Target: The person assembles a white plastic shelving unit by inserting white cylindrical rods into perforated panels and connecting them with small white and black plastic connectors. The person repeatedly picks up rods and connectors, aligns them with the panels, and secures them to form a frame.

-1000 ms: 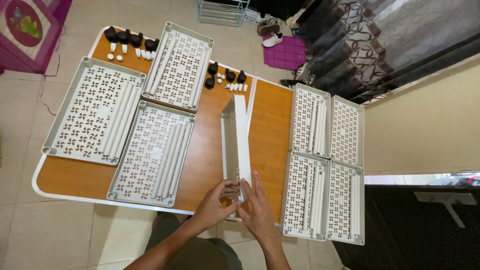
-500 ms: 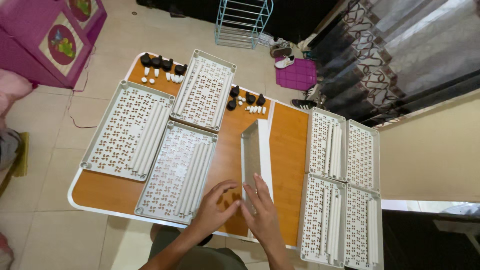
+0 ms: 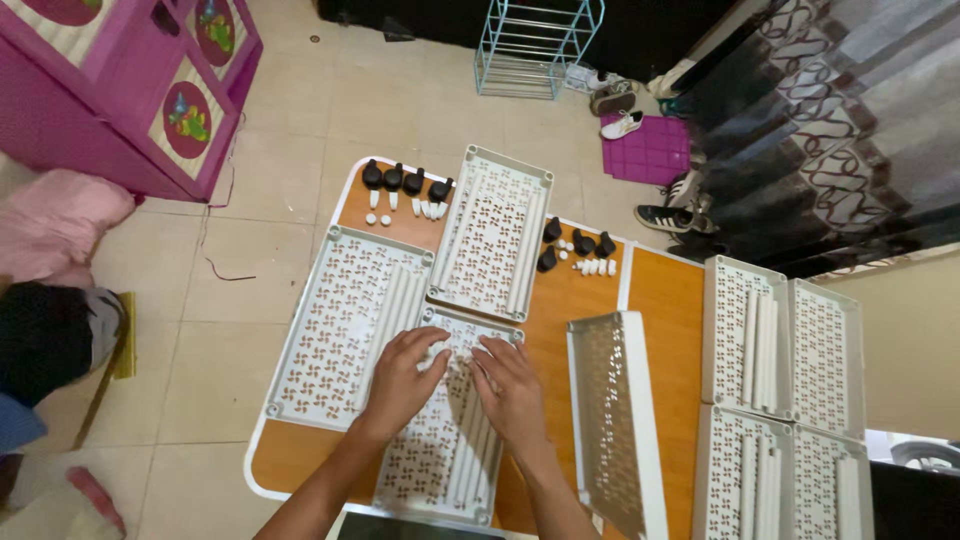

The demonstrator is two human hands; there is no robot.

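At the table's (image 3: 300,465) six o'clock edge, the left hand (image 3: 400,385) and right hand (image 3: 512,395) rest side by side, fingers spread, on the near white panel (image 3: 440,455) and its loose tubes (image 3: 470,450), though I cannot tell whether either grips one. One panel (image 3: 610,420) stands tilted on edge at three o'clock. Assembly looks barely begun: other panels lie flat and the black feet (image 3: 405,180) at twelve o'clock sit untouched.

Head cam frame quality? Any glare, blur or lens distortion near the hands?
Head view: even, soft indoor light with no harsh glare; left hand and right hand are sharp on the white perforated plastic shelf panel; wide-angle distortion bends the orange wooden table's edges; the patterned dark curtain corner is dim.
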